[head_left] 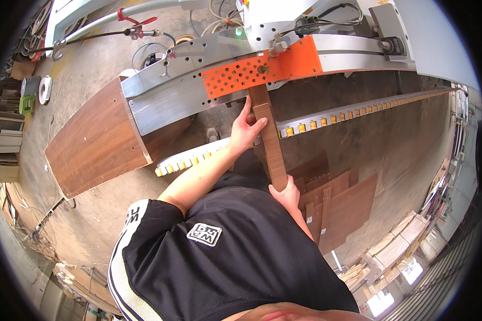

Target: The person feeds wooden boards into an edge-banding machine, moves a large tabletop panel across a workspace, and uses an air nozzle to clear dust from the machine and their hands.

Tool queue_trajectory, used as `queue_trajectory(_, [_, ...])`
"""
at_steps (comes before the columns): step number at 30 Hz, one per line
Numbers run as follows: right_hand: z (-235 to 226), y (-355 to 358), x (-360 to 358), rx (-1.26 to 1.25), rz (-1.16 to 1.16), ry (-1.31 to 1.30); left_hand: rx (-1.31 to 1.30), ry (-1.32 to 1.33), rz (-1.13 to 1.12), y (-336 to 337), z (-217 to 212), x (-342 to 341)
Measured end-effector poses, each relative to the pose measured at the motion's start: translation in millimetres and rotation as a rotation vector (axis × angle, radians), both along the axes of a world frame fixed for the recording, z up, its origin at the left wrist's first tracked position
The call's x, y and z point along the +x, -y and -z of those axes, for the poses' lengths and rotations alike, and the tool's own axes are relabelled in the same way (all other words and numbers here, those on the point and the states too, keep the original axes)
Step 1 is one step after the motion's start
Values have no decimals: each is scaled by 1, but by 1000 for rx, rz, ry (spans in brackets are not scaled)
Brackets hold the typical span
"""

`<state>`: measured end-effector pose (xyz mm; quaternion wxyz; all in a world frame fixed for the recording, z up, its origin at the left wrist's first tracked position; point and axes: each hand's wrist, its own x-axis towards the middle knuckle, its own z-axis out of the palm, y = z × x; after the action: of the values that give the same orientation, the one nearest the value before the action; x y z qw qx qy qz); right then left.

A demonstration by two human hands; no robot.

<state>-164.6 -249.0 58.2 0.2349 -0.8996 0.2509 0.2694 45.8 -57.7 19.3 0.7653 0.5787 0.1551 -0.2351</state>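
Observation:
A narrow brown wood-grain board (272,145) runs from my body toward the machine, its far end passing under a perforated orange guard (241,76). My left hand (245,129) grips the board's left edge about midway along. Its thumb lies on the top face, the index finger stretches toward the guard, and the other fingers are partly hidden. At the near end, my right hand (287,192) holds the board with the thumb over its corner; most of those fingers are out of sight beneath it.
A grey metal machine bed (166,104) lies behind the guard. Nearer to me runs a long rail with yellow rollers (326,122). A large brown panel (99,142) stands at the left. Several brown boards (353,208) lie low at the right. Red-handled valve (142,27) and hoses are beyond.

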Motion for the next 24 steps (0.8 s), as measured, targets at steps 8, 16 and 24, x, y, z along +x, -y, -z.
queue_trajectory(8, [-2, 59, 16, -27, 2, 25, -20, 21, 6, 61, 2, 20])
queue_trajectory(16, [-11, 122, 36, -10, 23, 207, 233, 84, 102, 130, 5, 41])
queue_trajectory(24, [-30, 157, 16, -311, -226, 558, 60, 150, 301, 142, -15, 12])
